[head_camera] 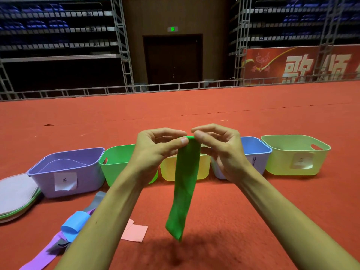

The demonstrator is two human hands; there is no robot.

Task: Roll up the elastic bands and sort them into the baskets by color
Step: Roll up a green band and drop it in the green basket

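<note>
A green elastic band (185,184) hangs straight down in front of me, above the red floor. My left hand (153,151) and my right hand (218,151) both pinch its top edge between thumb and fingers, close together. Behind them stands a row of baskets: purple (68,172), green (115,162), yellow (169,172), blue (253,151) and pale green (296,154). Loose bands lie at the lower left: a blue band (75,225), a purple band (44,254), a grey band (95,203) and a pink band (134,232).
A stack of flat round pads (15,195) lies left of the purple basket. The red carpet floor (233,211) stretches far ahead to a metal railing (175,87). White paper labels are stuck on several baskets.
</note>
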